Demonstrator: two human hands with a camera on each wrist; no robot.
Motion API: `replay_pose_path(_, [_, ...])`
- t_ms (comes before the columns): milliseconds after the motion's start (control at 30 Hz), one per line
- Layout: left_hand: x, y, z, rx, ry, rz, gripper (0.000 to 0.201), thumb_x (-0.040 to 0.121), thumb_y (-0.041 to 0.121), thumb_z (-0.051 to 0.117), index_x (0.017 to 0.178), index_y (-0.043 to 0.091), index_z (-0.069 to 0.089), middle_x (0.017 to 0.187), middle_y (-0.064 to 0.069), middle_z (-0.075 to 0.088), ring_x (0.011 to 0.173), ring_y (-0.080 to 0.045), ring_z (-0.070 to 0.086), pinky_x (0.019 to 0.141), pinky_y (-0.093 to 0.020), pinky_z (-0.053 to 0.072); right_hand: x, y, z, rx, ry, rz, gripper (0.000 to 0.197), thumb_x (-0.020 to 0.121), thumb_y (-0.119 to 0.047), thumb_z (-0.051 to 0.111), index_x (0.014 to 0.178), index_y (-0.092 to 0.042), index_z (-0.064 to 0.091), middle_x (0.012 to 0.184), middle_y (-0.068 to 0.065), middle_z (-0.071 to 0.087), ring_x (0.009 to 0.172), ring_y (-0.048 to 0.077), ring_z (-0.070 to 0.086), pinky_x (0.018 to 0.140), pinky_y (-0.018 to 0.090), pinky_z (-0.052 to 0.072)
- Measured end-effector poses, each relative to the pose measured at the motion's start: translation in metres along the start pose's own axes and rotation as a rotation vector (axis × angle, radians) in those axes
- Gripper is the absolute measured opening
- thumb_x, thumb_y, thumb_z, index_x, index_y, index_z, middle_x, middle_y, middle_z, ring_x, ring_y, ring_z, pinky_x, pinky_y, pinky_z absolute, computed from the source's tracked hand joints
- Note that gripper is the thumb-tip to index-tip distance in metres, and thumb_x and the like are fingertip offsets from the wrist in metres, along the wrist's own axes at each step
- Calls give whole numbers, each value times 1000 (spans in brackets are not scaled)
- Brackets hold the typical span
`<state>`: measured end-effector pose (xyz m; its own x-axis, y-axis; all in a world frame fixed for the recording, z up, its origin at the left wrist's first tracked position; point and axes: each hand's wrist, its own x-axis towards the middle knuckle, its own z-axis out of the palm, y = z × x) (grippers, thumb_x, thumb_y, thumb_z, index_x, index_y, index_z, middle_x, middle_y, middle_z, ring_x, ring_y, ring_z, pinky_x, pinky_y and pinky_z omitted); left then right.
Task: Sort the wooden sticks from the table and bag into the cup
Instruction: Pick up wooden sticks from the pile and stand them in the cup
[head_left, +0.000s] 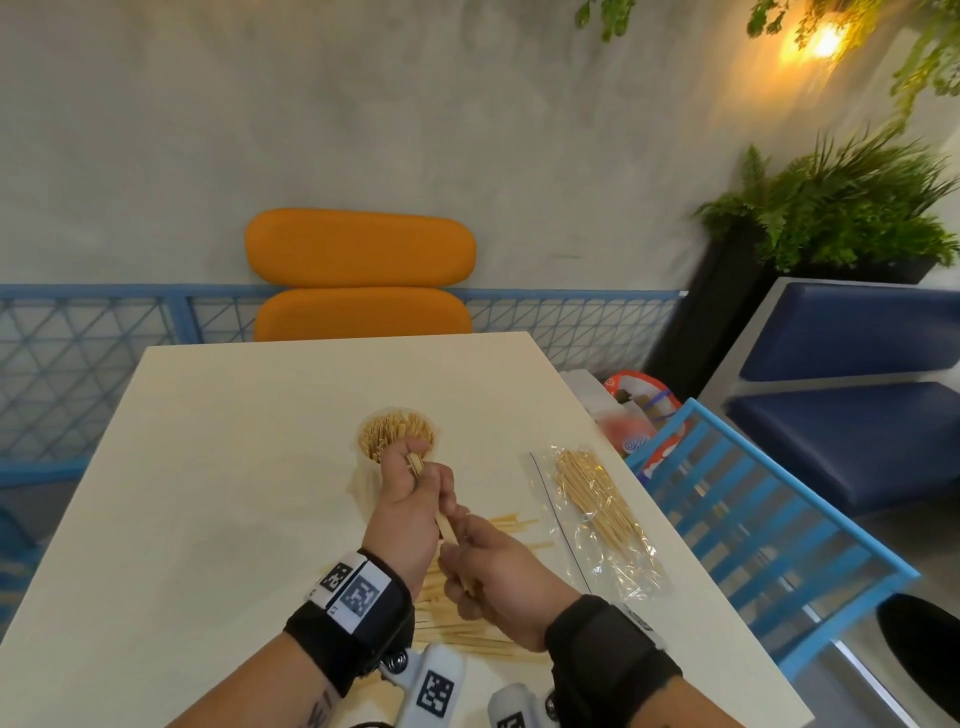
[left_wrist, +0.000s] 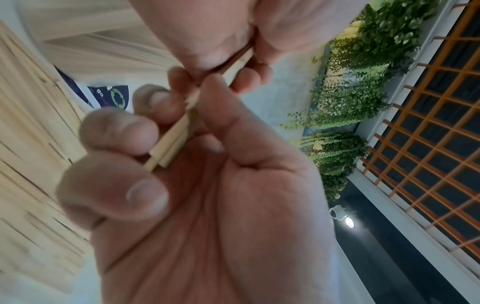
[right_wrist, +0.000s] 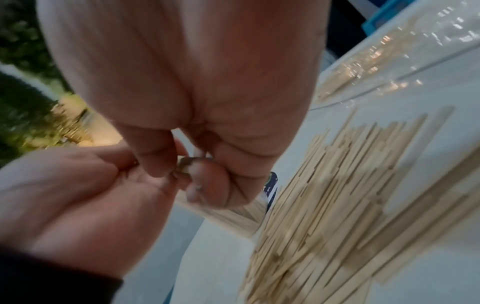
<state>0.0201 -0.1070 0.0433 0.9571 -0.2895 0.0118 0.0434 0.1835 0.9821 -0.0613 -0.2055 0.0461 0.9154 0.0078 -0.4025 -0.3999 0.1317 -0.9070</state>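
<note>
Fingers of left hand (head_left: 410, 506) and right hand (head_left: 493, 574): both curled round one small bundle of sticks (left_wrist: 171, 144), held above the table (head_left: 218, 467). Cup (head_left: 396, 436), stick-filled: just beyond. Loose sticks (right_wrist: 337, 205): beneath. Bag (head_left: 597, 514): right. Cup's printing unreadable.

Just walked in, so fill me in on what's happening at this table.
A person is sorting wooden sticks into a cup, which is already packed full. Both hands hold the same small bundle of sticks: the left hand grips its upper end just in front of the cup, and the right hand holds the lower end. A loose pile of sticks still lies on the table under the hands, and a clear bag to the right still has sticks inside.
</note>
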Motion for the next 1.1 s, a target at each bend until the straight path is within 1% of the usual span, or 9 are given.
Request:
replay_pose_path(67, [-1,0,-3,10,4,1,35,103,12,36,106,44,48,71,6,54,70,-23,49,84,-60,51,3,1,-3,82,1,-21,47,89,-7,58,134,-18,50,97,8,51,69,15,55,55,24,37])
replay_pose_path(133, [0,0,-5,-6,31,-19,40,104,10,34,99,47,49,69,6,53,67,-20,48,76,-51,50,4,3,-4,76,10,-49,46,92,-2,56,135,-18,51,105,12,54,80,18,60,62,26,46])
replay_pose_path(233, [1,2,-5,-66,62,7,48,105,5,30,94,47,49,67,5,51,54,-13,44,64,-39,43,5,5,-1,-139,82,-55,23,103,-9,46,122,-13,58,89,6,60,83,16,60,71,28,51])
replay_pose_path(333, [1,2,-4,-75,74,11,46,105,6,30,102,47,51,67,3,49,51,-12,43,57,-32,40,2,1,4,-219,72,-42,21,108,-19,37,97,-14,55,78,1,53,63,13,54,57,25,43])
replay_pose_path(467, [-3,4,-5,-9,9,26,40,106,7,31,104,41,51,70,4,53,61,-15,49,63,-35,46,3,-1,9,-41,37,-43,15,107,-17,39,100,-18,52,78,1,43,57,9,38,50,21,31])
replay_pose_path(600, [-1,13,-16,171,-124,57,50,106,10,37,109,58,51,85,8,68,79,-18,65,70,-28,55,8,-1,4,-46,102,-95,23,107,-15,38,110,-9,60,72,-4,39,55,8,35,50,20,28])
replay_pose_path(733, [13,30,-26,265,-137,110,48,104,6,42,114,52,51,89,2,72,73,-25,69,65,-26,56,16,-11,2,-96,104,-155,24,108,-16,39,106,-8,62,70,-3,42,55,10,36,50,21,28])
replay_pose_path(933, [52,75,-40,335,96,302,47,103,10,43,99,56,48,84,7,71,71,-19,69,75,-47,59,33,-35,-3,-94,223,-254,25,105,-20,48,128,-21,58,106,-1,66,83,11,64,67,27,51])
replay_pose_path(1100, [73,89,-48,449,207,407,36,104,13,42,109,48,47,87,12,70,74,-9,68,80,-36,58,39,-23,-20,-85,357,-214,22,103,-23,50,122,-26,60,113,1,65,83,10,65,70,27,52])
